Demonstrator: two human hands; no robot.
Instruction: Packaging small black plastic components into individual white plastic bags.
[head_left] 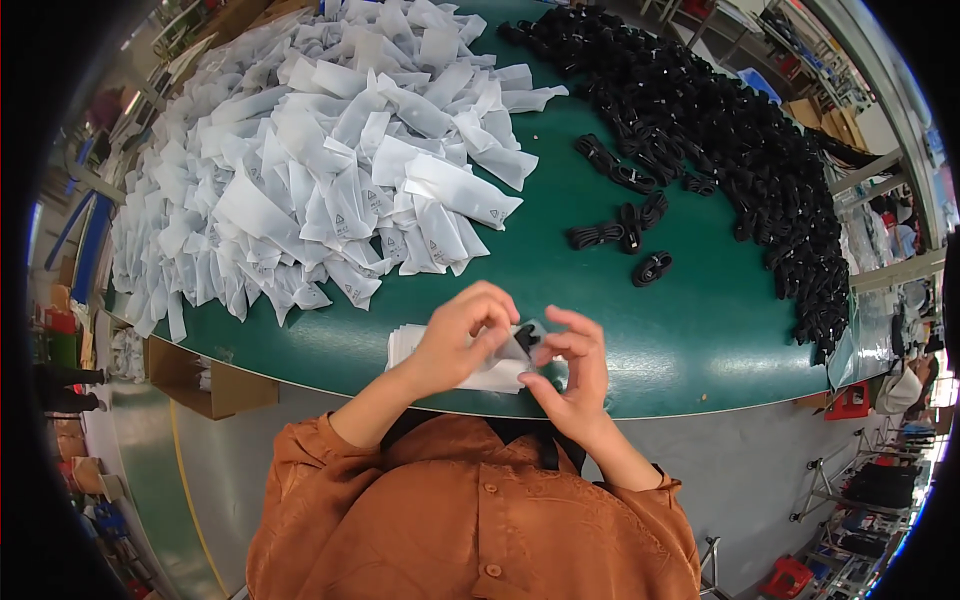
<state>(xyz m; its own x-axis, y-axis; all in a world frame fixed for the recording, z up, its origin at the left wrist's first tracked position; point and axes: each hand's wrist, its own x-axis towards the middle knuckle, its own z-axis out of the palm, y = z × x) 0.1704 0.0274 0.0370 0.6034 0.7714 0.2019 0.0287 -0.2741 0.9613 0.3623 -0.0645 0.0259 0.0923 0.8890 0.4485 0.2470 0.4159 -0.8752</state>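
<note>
Close to the table's near edge, a small translucent plastic bag with a black cable bundle in or at its mouth is between my two hands. My left hand has its fingers curled and closed on the left side of the bag. At the right side, my right hand has its thumb and fingers apart, the fingertips beside or touching the bag's edge. Under my hands lies a stack of flat white bags, partly hidden by the left hand. Several loose black cable bundles lie beyond my right hand.
A large heap of filled white bags covers the left of the green table. Black cable bundles are piled along the right. A cardboard box stands below the table's left edge. A red crate is at the right.
</note>
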